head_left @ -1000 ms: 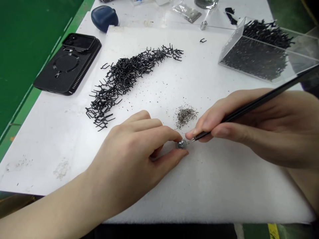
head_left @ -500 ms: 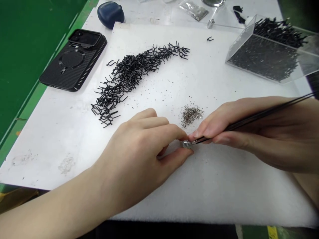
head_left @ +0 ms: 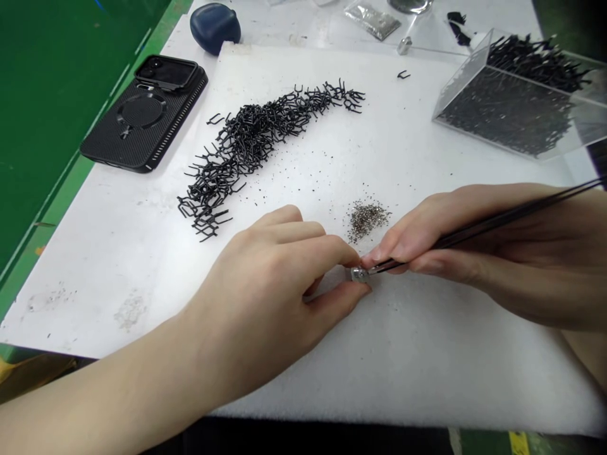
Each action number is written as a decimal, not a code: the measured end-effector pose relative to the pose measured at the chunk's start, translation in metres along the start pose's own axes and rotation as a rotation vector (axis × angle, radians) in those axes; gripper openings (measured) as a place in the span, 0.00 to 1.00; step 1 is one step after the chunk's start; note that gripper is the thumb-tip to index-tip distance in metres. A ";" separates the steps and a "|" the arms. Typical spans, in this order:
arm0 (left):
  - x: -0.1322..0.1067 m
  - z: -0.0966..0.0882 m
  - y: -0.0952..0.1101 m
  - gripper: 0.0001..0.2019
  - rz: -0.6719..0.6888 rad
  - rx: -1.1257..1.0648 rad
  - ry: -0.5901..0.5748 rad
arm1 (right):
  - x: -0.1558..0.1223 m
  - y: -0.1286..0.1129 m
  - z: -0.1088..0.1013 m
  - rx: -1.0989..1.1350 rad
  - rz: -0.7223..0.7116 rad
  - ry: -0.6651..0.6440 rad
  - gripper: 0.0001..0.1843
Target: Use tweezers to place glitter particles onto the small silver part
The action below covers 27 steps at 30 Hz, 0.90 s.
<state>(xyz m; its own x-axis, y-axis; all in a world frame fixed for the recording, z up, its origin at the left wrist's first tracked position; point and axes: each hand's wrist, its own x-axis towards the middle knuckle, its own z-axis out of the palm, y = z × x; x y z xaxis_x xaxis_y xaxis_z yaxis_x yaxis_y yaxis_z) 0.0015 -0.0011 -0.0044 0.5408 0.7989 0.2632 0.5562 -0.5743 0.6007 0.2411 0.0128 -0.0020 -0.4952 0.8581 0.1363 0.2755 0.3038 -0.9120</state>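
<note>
My left hand (head_left: pixel 275 284) rests on the white foam sheet (head_left: pixel 427 354) and pinches a small silver metal piece (head_left: pixel 359 274) between thumb and forefinger. My right hand (head_left: pixel 474 246) grips long black tweezers (head_left: pixel 497 220), and their tip touches that metal piece. Just above the two hands lies a small heap of tiny grey metal bits (head_left: pixel 366 218). A long curved pile of black wire clips (head_left: pixel 251 142) stretches across the sheet beyond my left hand.
A tilted clear plastic box (head_left: pixel 512 107) full of black clips stands at the back right. A black phone (head_left: pixel 142 117) and a dark blue case (head_left: pixel 214 26) lie at the back left. A lone clip (head_left: pixel 403 74), a small bag (head_left: pixel 370 18) and a green floor edge sit farther out.
The view shifted slightly, so everything sits a little to the right. My hands keep the same grip, with the tweezers' tip still at the silver piece.
</note>
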 end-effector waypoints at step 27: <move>-0.004 0.000 0.002 0.06 0.034 0.024 -0.005 | 0.002 0.003 -0.002 -0.093 0.000 -0.015 0.04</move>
<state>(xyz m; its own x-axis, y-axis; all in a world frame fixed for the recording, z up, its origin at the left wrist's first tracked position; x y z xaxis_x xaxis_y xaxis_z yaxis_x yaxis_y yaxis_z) 0.0007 -0.0054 -0.0040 0.5631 0.7777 0.2794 0.5522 -0.6056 0.5730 0.2428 0.0167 -0.0040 -0.5075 0.8518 0.1301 0.3501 0.3418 -0.8721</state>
